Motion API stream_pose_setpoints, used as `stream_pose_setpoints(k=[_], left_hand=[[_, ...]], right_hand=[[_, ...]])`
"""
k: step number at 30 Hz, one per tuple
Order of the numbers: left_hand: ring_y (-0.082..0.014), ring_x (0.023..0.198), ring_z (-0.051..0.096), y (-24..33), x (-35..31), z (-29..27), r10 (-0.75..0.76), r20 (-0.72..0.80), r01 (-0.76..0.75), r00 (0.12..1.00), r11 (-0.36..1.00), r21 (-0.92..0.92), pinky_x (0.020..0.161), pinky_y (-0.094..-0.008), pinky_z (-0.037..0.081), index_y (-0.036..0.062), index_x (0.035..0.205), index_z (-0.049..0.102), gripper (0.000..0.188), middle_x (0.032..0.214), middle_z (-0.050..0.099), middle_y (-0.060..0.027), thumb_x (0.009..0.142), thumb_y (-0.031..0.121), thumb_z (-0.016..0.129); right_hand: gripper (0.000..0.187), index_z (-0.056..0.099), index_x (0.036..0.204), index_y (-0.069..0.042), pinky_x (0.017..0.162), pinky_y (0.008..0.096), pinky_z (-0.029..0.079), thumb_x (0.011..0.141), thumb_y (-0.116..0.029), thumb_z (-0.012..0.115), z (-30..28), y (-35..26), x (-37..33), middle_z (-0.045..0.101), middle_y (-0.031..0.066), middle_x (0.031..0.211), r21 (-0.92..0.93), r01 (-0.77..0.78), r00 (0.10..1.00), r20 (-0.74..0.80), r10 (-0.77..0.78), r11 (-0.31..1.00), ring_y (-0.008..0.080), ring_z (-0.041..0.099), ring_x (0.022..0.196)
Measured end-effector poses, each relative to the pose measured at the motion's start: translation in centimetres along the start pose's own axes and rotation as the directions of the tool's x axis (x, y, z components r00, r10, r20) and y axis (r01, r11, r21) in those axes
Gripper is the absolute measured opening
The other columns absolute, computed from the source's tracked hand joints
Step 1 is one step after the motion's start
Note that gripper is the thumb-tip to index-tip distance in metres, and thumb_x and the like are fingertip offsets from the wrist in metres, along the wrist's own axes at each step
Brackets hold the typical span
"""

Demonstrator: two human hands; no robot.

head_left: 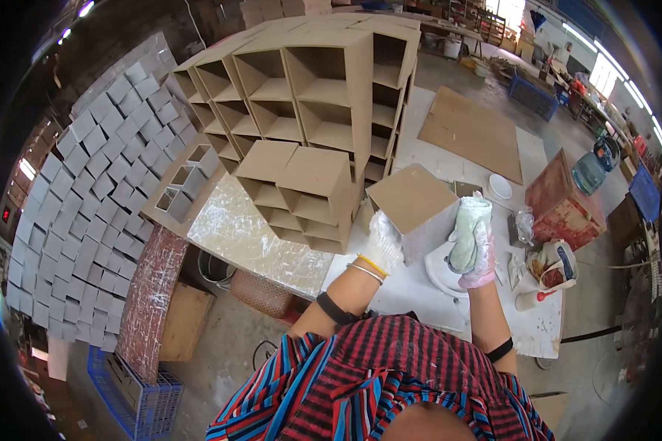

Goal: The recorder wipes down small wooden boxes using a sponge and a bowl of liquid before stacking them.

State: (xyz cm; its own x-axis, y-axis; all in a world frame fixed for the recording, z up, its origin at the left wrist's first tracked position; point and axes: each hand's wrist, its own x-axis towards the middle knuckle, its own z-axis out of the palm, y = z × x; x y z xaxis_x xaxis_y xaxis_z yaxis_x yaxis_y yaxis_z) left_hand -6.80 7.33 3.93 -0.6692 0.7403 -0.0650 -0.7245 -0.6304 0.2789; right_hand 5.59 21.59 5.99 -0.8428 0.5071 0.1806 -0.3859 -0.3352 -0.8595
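Note:
A box (412, 197) with a brown square face and pale grey sides stands tilted on the white work table in front of me. My left hand (382, 246), in a white knit glove with a yellow cuff, is closed against its lower left side; the fingertips are partly hidden. To the right of the box, my right hand (482, 266), in a pink-stained glove, is closed around a pale green cloth (465, 234), apparently folded into a pad. Beneath that hand lies a round white tray or lid (440, 270), partly covered.
Brown boxes with open compartments (324, 81) are stacked behind my left hand. At right are a white tub (499, 187), a bottle with a red tip (531, 300), a bag (554, 264) and a red-stained crate (563, 195). Many pale boxes (88, 198) pile up far left.

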Motion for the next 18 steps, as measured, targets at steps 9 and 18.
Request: stream_pose_setpoints(k=[9,18], left_hand=[[-0.0302,0.121,0.042,3.1,0.9,1.6,0.065,0.137,-0.078,0.988,0.993,0.092,0.102,-0.0427,0.035,0.0088,0.131,0.041,0.046,0.133,0.043,-0.0117,0.093,0.035,0.036],[-0.0301,0.113,0.047,1.3,1.9,0.9,0.252,0.15,-0.268,0.956,0.543,0.796,0.095,-0.0404,0.04,0.0035,0.126,0.042,0.041,0.125,0.047,-0.0135,0.092,0.026,0.039]], right_hand=[[0.038,0.058,0.115,-0.007,0.083,0.0305,0.047,0.079,-0.015,0.062,3.0,-5.2,0.6,0.062,0.0089,0.101,-0.701,0.315,0.933,0.102,-0.346,0.64,0.0173,0.059,0.092],[0.033,0.061,0.111,-0.017,0.081,0.0347,0.047,0.078,-0.022,0.064,5.2,-2.1,-0.9,0.06,0.0087,0.098,-0.747,0.664,0.716,0.617,-0.326,0.044,0.0265,0.057,0.095]])
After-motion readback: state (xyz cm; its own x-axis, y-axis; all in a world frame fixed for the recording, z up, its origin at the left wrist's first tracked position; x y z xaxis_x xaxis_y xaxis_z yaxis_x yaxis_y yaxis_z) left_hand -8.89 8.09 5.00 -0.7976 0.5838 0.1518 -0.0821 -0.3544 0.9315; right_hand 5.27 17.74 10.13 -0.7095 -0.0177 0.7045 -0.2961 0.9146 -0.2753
